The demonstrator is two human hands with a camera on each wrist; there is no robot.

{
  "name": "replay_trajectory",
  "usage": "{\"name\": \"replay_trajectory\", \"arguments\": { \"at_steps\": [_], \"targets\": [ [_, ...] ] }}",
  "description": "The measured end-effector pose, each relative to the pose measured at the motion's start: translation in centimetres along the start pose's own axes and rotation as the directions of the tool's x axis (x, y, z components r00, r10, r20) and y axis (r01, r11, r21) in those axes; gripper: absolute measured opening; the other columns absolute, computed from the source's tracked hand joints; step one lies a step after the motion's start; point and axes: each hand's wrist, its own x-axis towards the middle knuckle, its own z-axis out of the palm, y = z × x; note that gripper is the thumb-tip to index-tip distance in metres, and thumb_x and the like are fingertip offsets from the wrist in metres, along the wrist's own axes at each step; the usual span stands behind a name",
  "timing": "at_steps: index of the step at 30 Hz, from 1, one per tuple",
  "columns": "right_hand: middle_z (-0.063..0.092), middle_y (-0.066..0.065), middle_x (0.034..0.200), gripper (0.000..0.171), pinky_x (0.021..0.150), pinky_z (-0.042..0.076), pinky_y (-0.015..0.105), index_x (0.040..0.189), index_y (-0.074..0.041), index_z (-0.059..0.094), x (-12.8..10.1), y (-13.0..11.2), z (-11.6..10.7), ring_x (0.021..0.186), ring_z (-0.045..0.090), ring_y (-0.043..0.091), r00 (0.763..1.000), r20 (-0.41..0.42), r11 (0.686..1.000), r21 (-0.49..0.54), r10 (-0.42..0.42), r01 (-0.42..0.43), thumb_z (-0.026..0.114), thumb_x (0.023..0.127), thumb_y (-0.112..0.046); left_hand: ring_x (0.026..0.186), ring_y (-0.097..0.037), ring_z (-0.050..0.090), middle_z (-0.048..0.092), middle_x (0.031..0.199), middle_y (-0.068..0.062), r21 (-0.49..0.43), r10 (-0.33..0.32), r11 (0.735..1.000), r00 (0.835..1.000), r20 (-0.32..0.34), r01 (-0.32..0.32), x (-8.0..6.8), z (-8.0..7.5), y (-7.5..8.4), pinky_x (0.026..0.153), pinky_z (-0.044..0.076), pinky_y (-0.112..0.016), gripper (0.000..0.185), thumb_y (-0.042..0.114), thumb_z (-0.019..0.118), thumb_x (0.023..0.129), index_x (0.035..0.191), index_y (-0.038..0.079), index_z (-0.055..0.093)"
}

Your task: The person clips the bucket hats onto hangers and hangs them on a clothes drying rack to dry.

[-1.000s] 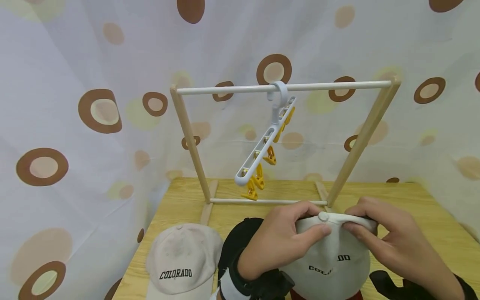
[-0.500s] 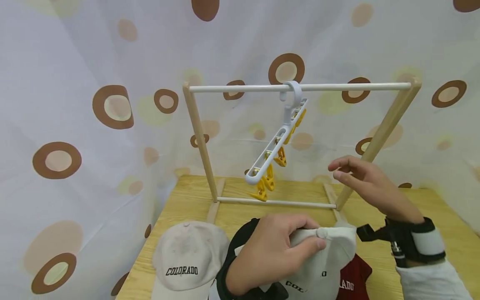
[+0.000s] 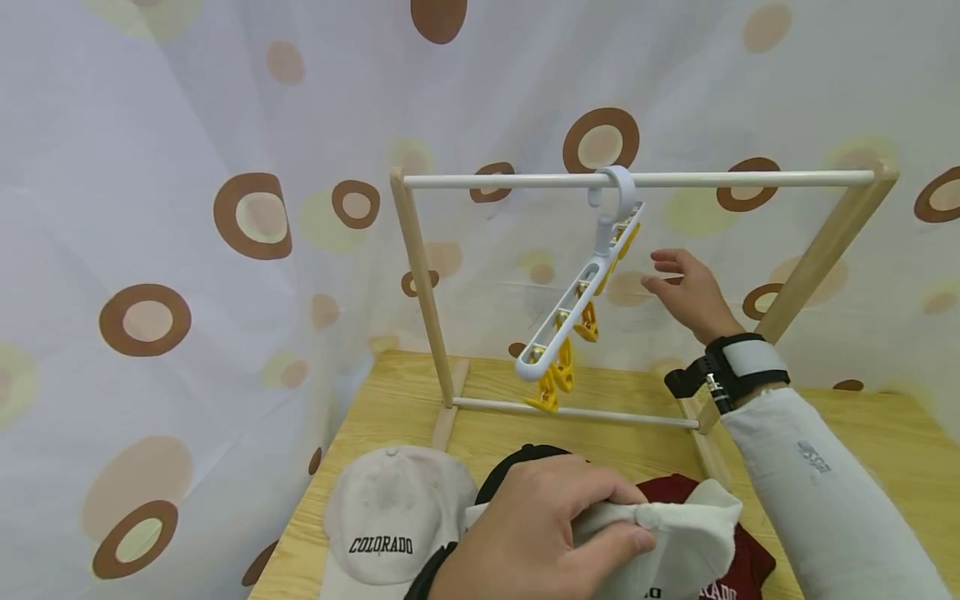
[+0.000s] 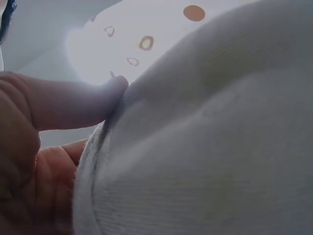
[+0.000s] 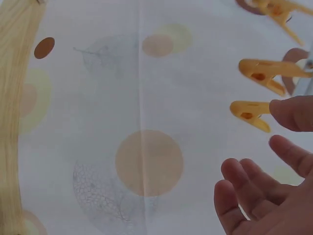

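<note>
My left hand (image 3: 540, 525) grips the crown of a white cap (image 3: 675, 542) at the bottom of the head view; the left wrist view is filled by that cap's fabric (image 4: 210, 147) with my thumb (image 4: 63, 105) pressed on it. My right hand (image 3: 686, 287) is raised with relaxed fingers, just right of a white clip hanger (image 3: 581, 304) that hangs by its hook from the rack's white top bar (image 3: 525, 180). Yellow clips (image 3: 558, 375) dangle under the hanger. In the right wrist view my fingertips (image 5: 288, 115) are close to two yellow clips (image 5: 261, 71) and hold nothing.
A wooden drying rack (image 3: 420, 275) stands on the wooden table (image 3: 375, 408). A beige COLORADO cap (image 3: 390, 508) lies at the front left, with a black cap (image 3: 517, 462) and a dark red cap (image 3: 738, 567) under the held one. A dotted white curtain (image 3: 187, 208) surrounds the table.
My right hand let go of the white cap and rose up and back to the clip hanger. My left hand kept its grip on the cap. The head view shifted left.
</note>
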Motion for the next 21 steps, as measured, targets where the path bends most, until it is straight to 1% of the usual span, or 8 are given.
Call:
{"name": "replay_trajectory", "arguments": {
  "at_steps": [3,6,9,11,14,16,18,21],
  "targets": [
    [0.026,0.029,0.159,0.067,0.108,0.037,0.065,0.158,-0.011,0.02,1.5,0.1,0.3,0.138,0.037,0.052,1.0,0.024,0.999,0.031,0.014,-0.015,0.051,0.102,-0.029,0.074,0.012,0.049,0.071,0.085,0.007,0.023,-0.009,1.0,1.0,-0.007,0.01,-0.2,-0.2,-0.2,0.066,0.044,-0.01,0.008,0.024,0.07,0.093,0.096,0.017,0.073],
    [0.018,0.025,0.163,0.069,0.112,0.033,0.064,0.16,-0.015,0.013,2.7,0.2,0.5,0.144,0.03,0.05,0.997,0.08,0.993,0.111,0.022,-0.031,0.049,0.103,-0.025,0.077,0.011,0.051,0.072,0.086,0.007,0.053,0.006,0.999,1.0,-0.019,-0.005,-0.3,-0.3,-0.6,0.07,0.044,-0.009,0.008,0.023,0.071,0.092,0.096,0.016,0.073],
    [0.013,0.02,0.166,0.068,0.115,0.03,0.062,0.16,-0.015,0.011,3.3,0.5,0.5,0.148,0.025,0.046,0.991,0.131,0.977,0.205,0.033,-0.06,0.048,0.103,-0.02,0.078,0.011,0.052,0.073,0.088,0.005,0.064,0.025,0.998,0.999,-0.022,-0.024,-0.1,-0.2,-1.0,0.071,0.044,-0.007,0.009,0.02,0.072,0.091,0.097,0.015,0.074],
    [0.013,0.019,0.166,0.066,0.116,0.03,0.061,0.16,-0.013,0.013,3.4,0.7,0.3,0.148,0.026,0.042,0.988,0.146,0.964,0.252,0.045,-0.081,0.046,0.103,-0.018,0.078,0.011,0.053,0.074,0.089,0.004,0.07,0.044,0.997,0.999,-0.019,-0.043,0.2,-0.1,-1.4,0.069,0.044,-0.006,0.008,0.019,0.071,0.091,0.097,0.014,0.073],
    [0.024,0.016,0.163,0.057,0.115,0.034,0.056,0.154,-0.007,0.027,3.2,0.9,0.0,0.141,0.037,0.034,0.989,0.133,0.951,0.29,0.067,-0.104,0.048,0.103,-0.02,0.077,0.011,0.053,0.075,0.088,0.004,0.053,0.032,0.998,0.999,-0.004,-0.032,0.6,0.3,-1.7,0.066,0.045,-0.006,0.008,0.019,0.07,0.092,0.096,0.013,0.073],
    [0.038,0.015,0.154,0.05,0.113,0.036,0.052,0.146,-0.003,0.036,3.0,1.0,-0.2,0.133,0.042,0.03,0.99,0.114,0.949,0.293,0.084,-0.114,0.05,0.103,-0.024,0.076,0.011,0.053,0.075,0.088,0.004,0.051,0.011,0.999,1.0,0.009,-0.012,0.9,0.4,-1.9,0.066,0.045,-0.006,0.009,0.021,0.07,0.093,0.096,0.013,0.073],
    [0.049,0.01,0.139,0.047,0.111,0.039,0.05,0.139,-0.001,0.042,2.6,1.1,-0.2,0.126,0.047,0.028,0.992,0.08,0.955,0.273,0.102,-0.12,0.052,0.102,-0.029,0.076,0.011,0.054,0.075,0.089,0.004,0.04,-0.02,0.999,1.0,0.024,0.019,1.1,0.6,-2.0,0.066,0.045,-0.007,0.01,0.021,0.069,0.093,0.096,0.013,0.073],
    [0.054,0.005,0.125,0.049,0.107,0.043,0.048,0.134,0.0,0.047,1.8,1.1,-0.2,0.117,0.051,0.026,0.993,0.005,0.97,0.214,0.12,-0.119,0.053,0.102,-0.036,0.075,0.011,0.053,0.074,0.089,0.004,0.055,-0.036,0.998,0.999,0.032,0.034,1.3,0.8,-2.3,0.065,0.044,-0.006,0.01,0.022,0.069,0.093,0.096,0.014,0.074]
  ]
}}
